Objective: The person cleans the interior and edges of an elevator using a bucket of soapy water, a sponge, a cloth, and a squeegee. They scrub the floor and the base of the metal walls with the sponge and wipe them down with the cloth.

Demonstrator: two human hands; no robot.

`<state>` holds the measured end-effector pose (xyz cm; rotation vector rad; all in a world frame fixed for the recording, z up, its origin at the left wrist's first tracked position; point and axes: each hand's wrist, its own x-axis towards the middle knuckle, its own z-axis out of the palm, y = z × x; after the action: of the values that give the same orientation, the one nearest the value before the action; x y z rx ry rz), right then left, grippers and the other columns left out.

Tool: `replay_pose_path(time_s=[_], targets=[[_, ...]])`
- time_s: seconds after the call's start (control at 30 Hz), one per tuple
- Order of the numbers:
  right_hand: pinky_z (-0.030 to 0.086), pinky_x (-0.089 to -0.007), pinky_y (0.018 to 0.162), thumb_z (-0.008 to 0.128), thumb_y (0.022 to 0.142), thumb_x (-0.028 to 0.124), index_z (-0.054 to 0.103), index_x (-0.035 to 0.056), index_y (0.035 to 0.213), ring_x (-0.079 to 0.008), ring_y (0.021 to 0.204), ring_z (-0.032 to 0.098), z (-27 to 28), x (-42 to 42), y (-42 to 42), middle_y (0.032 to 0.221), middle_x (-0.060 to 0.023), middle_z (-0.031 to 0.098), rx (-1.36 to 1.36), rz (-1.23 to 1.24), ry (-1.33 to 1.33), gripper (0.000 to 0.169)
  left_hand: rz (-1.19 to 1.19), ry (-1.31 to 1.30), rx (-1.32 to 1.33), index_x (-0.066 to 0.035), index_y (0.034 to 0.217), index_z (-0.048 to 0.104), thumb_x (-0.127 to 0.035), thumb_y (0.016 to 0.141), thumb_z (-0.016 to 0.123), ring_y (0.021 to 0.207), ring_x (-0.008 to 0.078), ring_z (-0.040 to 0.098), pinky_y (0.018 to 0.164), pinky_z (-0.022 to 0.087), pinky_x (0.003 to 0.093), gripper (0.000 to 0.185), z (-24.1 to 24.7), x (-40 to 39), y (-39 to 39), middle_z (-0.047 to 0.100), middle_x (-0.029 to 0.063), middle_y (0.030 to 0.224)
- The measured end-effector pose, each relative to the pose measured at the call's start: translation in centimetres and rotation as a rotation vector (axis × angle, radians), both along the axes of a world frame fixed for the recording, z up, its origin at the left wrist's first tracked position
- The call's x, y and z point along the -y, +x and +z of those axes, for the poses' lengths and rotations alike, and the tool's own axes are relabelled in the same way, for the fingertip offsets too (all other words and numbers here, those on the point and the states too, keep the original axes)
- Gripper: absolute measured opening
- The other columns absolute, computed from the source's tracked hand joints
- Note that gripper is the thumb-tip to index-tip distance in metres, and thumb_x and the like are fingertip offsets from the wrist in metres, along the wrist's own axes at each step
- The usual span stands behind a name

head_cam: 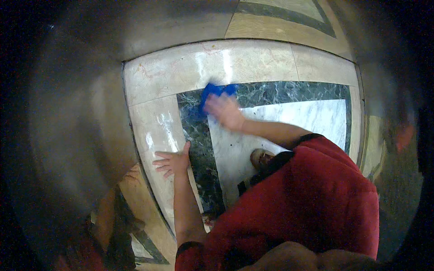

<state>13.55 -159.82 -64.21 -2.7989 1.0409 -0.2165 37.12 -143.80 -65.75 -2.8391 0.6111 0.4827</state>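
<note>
My right hand (224, 111), blurred, is pressed over a blue cloth (209, 91) on the floor. The cloth lies at the corner of a dark green marble band (271, 93), and parts of it show beyond my fingers. My left hand (173, 162) rests with fingers spread on the cream marble border (166, 125), its thumb reaching to the green band, and holds nothing. Inside the band is a white marble panel (301, 115). A brown shoe or foot (261, 158) shows partly beneath my red shirt.
Shiny wall panels (84, 118) rise close on the left, mirroring an arm and the floor. Another reflective panel (183, 23) stands beyond the floor's far edge, with one more (390, 152) at the right. Dark seams run where floor meets walls.
</note>
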Motion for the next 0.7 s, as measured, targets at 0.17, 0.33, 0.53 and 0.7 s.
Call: replay_pose_path(time_s=[0.17, 0.33, 0.53, 0.7], targets=[[0.04, -0.0479, 0.099, 0.069, 0.076, 0.016, 0.045, 0.0188, 0.14, -0.0339, 0.122, 0.047, 6.3, -7.5, -8.9, 0.142, -0.0107, 0.045, -0.149, 0.467, 0.344, 0.069, -0.001, -0.025, -0.323, -0.019, 0.155, -0.015, -0.086, 0.058, 0.065, 0.142, 0.0541, -0.015, 0.104, 0.004, 0.0776, 0.142, 4.6, -0.6, 1.5, -0.02, 0.0288, 0.156], [0.048, -0.0468, 0.097, 0.069, 0.078, 0.021, 0.049, 0.0096, 0.137, -0.0418, 0.117, 0.056, 7.2, 0.2, -25.9, 0.136, -0.0217, 0.05, -0.423, -1.049, 0.511, 0.064, 0.017, -0.012, -0.329, -0.024, 0.154, -0.017, -0.081, 0.062, 0.068, 0.143, 0.0515, -0.018, 0.105, 0.001, 0.0767, 0.137, 5.2, -0.9, 1.6, -0.024, 0.0228, 0.157], [0.044, -0.0399, 0.103, 0.063, 0.082, 0.015, 0.049, 0.0072, 0.136, -0.0363, 0.123, 0.053, 13.3, 3.7, -15.5, 0.136, -0.0207, 0.052, 0.014, -0.659, 0.358, 0.057, -0.062, 0.015, -0.295, -0.024, 0.155, -0.012, -0.079, 0.064, 0.068, 0.143, 0.0524, -0.013, 0.106, 0.008, 0.0761, 0.133, 6.1, -1.4, 1.7, -0.02, 0.0229, 0.158], [0.042, -0.0508, 0.095, 0.064, 0.074, 0.021, 0.052, 0.0089, 0.132, -0.038, 0.122, 0.047, 8.3, -1.4, -6.9, 0.134, -0.0144, 0.05, -0.163, 0.268, 0.463, 0.061, -0.301, 0.019, -0.231, -0.017, 0.156, 0.003, -0.068, 0.068, 0.073, 0.143, 0.0517, 0.005, 0.109, 0.019, 0.0678, 0.124, 2.3, -2.9, 5.0, -0.003, 0.0286, 0.158]])
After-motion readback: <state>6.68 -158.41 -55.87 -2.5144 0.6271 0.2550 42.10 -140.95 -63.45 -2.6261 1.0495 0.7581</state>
